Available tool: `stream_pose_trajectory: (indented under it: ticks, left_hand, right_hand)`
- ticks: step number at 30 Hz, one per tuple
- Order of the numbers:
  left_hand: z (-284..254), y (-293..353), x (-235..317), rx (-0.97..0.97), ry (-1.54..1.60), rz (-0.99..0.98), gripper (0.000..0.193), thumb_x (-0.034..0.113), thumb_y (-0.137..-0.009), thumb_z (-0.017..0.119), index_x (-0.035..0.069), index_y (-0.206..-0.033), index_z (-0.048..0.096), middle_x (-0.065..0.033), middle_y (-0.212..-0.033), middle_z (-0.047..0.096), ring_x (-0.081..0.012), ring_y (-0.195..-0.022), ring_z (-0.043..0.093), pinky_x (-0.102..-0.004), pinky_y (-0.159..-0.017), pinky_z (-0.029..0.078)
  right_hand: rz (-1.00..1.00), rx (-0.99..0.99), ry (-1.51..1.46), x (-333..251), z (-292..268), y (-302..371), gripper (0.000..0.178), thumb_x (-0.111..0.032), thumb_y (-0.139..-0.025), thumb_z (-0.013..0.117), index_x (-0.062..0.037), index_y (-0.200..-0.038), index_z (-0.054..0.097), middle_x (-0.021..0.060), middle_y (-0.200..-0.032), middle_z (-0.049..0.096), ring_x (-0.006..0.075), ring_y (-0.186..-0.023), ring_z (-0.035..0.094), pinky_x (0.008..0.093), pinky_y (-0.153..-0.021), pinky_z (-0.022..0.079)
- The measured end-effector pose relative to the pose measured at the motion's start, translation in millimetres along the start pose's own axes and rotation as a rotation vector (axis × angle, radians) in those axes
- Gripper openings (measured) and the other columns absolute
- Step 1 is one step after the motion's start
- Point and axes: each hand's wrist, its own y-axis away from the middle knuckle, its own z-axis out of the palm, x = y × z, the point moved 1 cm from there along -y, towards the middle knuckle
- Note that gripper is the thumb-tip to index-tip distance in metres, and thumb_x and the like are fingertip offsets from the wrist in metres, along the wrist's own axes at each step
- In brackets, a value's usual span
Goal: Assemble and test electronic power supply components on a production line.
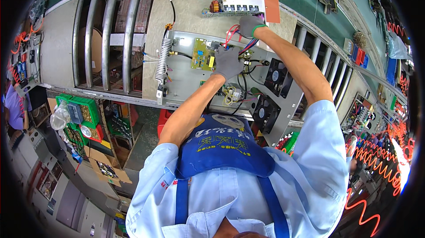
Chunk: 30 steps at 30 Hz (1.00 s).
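Both my hands wear grey gloves. My left hand (229, 62) is low over the metal chassis (180, 67), at the right edge of a yellow-green circuit board (202, 56). Its fingers are bent downward, and what they grip is covered. Beyond the chassis, my right hand (250, 26) is closed by a bundle of red, blue and black wires (249, 46) that runs down toward my left hand. Just past my right hand stands a board assembly (241, 2) with white heat-sink plates, a copper-coloured coil and a brown panel (272, 9).
Two black fans (275, 77) sit at the chassis's right side. A ribbed, spring-like tube (164, 59) lines its left side, with a black cable above. Metal rollers (108, 39) flank the work board. Green parts bins (84, 109) stand lower left; orange coiled hoses (376, 158) hang at right.
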Motion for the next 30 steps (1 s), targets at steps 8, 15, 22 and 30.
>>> stream_pose_trajectory:
  ticks: [8, 15, 22, 30]
  left_hand:
    - [-1, 7, -19, 0.124, 0.389, -0.115, 0.042, 0.037, -0.088, 0.062, 0.005, -0.114, 0.066, -0.0184, -0.102, 0.069, -0.0406, -0.099, 0.057, -0.0485, -0.088, 0.045]
    - [2, -15, -17, 0.147, 0.570, -0.283, 0.050, 0.044, -0.092, 0.059, -0.002, -0.111, 0.068, -0.0220, -0.089, 0.070, -0.0404, -0.080, 0.063, -0.0463, -0.076, 0.049]
    - [17, -9, -22, 0.189, 1.102, -0.303, 0.033, 0.006, -0.082, 0.073, 0.000, -0.112, 0.062, -0.0045, -0.086, 0.069, -0.0099, -0.079, 0.065, -0.0285, -0.067, 0.051]
    - [8, -3, -17, 0.309, 0.827, -0.154, 0.046, 0.003, -0.081, 0.075, 0.001, -0.122, 0.053, -0.0076, -0.092, 0.067, -0.0128, -0.079, 0.064, -0.0285, -0.070, 0.053]
  right_hand:
    - [-0.180, -0.123, -0.345, 16, 4, 32, 0.036, -0.031, -0.086, 0.058, -0.0004, -0.097, 0.072, 0.0226, -0.098, 0.069, 0.0388, -0.086, 0.065, 0.0451, -0.082, 0.050]
    - [-0.272, 0.003, -0.166, 22, 11, 29, 0.028, -0.026, -0.086, 0.057, -0.0042, -0.092, 0.075, 0.0199, -0.097, 0.070, 0.0378, -0.088, 0.066, 0.0427, -0.082, 0.051]
    - [-0.317, -0.034, -0.402, 5, 6, 44, 0.032, -0.035, -0.090, 0.059, -0.0085, -0.103, 0.072, 0.0166, -0.104, 0.069, 0.0338, -0.100, 0.063, 0.0422, -0.090, 0.048]
    - [-0.315, -0.165, -0.374, -4, 13, 37, 0.034, -0.039, -0.088, 0.065, -0.0077, -0.099, 0.071, 0.0163, -0.098, 0.069, 0.0324, -0.091, 0.063, 0.0424, -0.083, 0.047]
